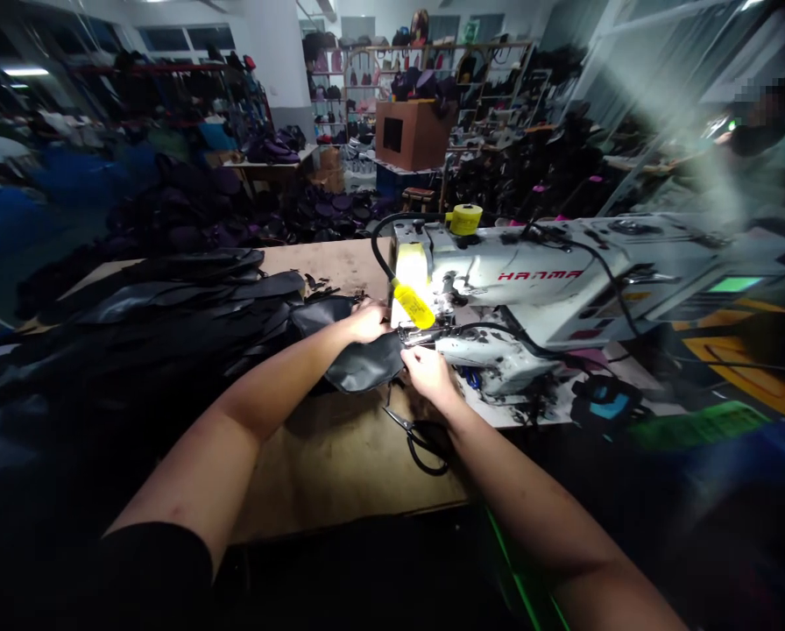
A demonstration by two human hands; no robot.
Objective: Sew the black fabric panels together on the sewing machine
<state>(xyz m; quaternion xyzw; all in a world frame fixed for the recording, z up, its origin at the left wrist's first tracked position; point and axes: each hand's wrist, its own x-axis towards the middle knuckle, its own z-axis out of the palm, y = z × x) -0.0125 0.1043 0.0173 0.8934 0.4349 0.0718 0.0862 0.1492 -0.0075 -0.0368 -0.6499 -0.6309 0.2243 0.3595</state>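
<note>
A white sewing machine [484, 272] with red lettering stands to the right, its lit yellow lamp [413, 302] over the needle area. Under the needle end lies a black panel [370, 361] that looks like leather. My left hand [370, 321] rests on the panel's far side, close to the needle; its fingers are partly lost in glare. My right hand [425, 370] pinches the panel's right edge, just in front of the presser area. Black-handled scissors [415, 434] lie on the wooden table [340, 464], below my right hand.
Many black panels [222, 307] are heaped on the table's left. A dark roll-like item with a blue label [606, 403] sits right of the machine. Black cables run along the machine. Farther back are a cardboard box [412, 136], shelves of bags, and a blurred person at the far right.
</note>
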